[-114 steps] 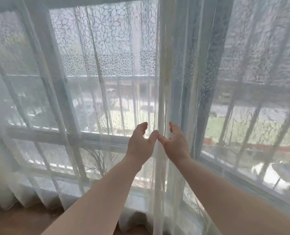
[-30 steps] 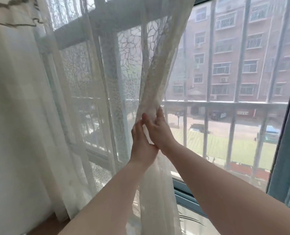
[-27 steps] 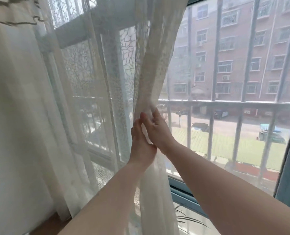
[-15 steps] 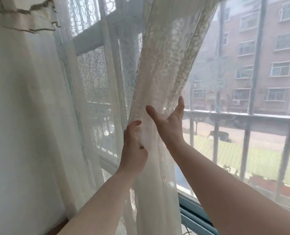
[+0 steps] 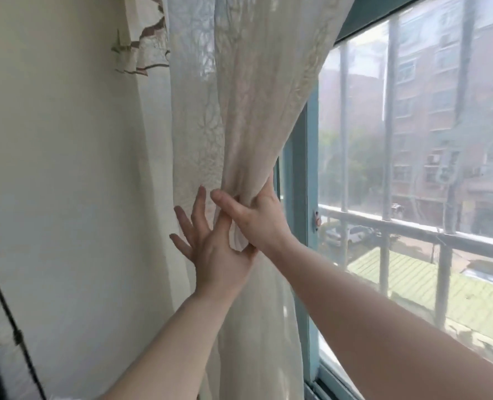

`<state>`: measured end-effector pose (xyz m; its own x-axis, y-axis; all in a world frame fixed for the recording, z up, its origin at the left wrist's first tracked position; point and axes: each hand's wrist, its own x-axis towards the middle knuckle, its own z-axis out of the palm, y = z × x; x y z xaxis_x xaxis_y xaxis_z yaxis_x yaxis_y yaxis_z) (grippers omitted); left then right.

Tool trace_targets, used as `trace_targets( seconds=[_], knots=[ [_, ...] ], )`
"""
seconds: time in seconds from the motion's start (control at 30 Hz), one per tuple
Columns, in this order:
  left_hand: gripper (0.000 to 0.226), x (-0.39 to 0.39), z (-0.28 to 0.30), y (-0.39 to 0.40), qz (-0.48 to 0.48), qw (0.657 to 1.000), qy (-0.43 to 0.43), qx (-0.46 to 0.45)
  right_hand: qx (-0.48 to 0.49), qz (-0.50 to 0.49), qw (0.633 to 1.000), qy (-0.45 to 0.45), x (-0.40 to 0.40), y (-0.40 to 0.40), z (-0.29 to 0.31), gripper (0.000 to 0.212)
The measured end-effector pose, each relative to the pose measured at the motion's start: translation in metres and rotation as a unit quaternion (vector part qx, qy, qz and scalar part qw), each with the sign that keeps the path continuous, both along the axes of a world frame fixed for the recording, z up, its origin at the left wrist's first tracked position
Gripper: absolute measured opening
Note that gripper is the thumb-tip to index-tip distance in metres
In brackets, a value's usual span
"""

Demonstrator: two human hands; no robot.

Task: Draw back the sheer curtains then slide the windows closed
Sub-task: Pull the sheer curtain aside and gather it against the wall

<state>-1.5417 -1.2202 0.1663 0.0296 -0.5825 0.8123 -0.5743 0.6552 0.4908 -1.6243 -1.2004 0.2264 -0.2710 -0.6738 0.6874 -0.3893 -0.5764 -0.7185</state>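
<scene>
The right hand (image 5: pixel 258 219) gripped the bunched sheer curtain (image 5: pixel 256 116) beside the teal window frame (image 5: pixel 308 168); the left hand (image 5: pixel 210 243), fingers spread straight, pressed against the curtain's left side

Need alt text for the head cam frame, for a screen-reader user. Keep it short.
A person's right hand grips a bunched sheer curtain gathered to the left side of a blue-framed window, while the left hand rests open against the fabric with fingers spread. Through the uncovered pane, metal bars and a brick apartment building show; a pale wall stands left.
</scene>
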Motion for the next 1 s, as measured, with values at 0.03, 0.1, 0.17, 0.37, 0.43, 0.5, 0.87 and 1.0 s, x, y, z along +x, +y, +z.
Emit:
trace_targets(
  seconds=[0.03, 0.1, 0.17, 0.37, 0.43, 0.5, 0.87, 1.0],
  knots=[
    [0.082, 0.003, 0.001, -0.008, -0.031, 0.999, 0.023, 0.013, -0.002, 0.02, 1.0, 0.001, 0.006, -0.011, 0.001, 0.086],
    [0.082, 0.012, 0.003, -0.022, -0.124, 0.988, 0.087, 0.018, -0.01, 0.043, 0.999, 0.003, 0.015, -0.03, 0.004, 0.081],
    [0.078, 0.02, 0.002, -0.034, -0.152, 0.981, 0.118, 0.001, -0.02, 0.055, 0.998, 0.01, 0.024, -0.044, 0.009, 0.076],
    [0.065, 0.046, -0.005, -0.075, -0.101, 0.988, 0.118, -0.009, -0.009, 0.084, 0.996, 0.023, 0.047, -0.098, 0.015, 0.087],
    [0.064, 0.054, -0.002, -0.09, -0.109, 0.986, 0.124, -0.004, -0.007, 0.083, 0.996, 0.034, 0.053, -0.115, 0.017, 0.086],
    [0.062, 0.062, -0.001, -0.108, -0.124, 0.984, 0.131, 0.005, -0.014, 0.074, 0.996, 0.042, 0.061, -0.134, 0.019, 0.081],
    [0.069, 0.12, 0.006, -0.237, -0.149, 0.98, 0.096, 0.089, 0.02, 0.004, 0.997, 0.074, 0.11, -0.267, 0.022, 0.064],
    [0.071, 0.143, 0.005, -0.281, -0.134, 0.979, 0.072, 0.134, 0.072, -0.001, 0.993, 0.09, 0.131, -0.313, 0.02, 0.058]
  ],
)
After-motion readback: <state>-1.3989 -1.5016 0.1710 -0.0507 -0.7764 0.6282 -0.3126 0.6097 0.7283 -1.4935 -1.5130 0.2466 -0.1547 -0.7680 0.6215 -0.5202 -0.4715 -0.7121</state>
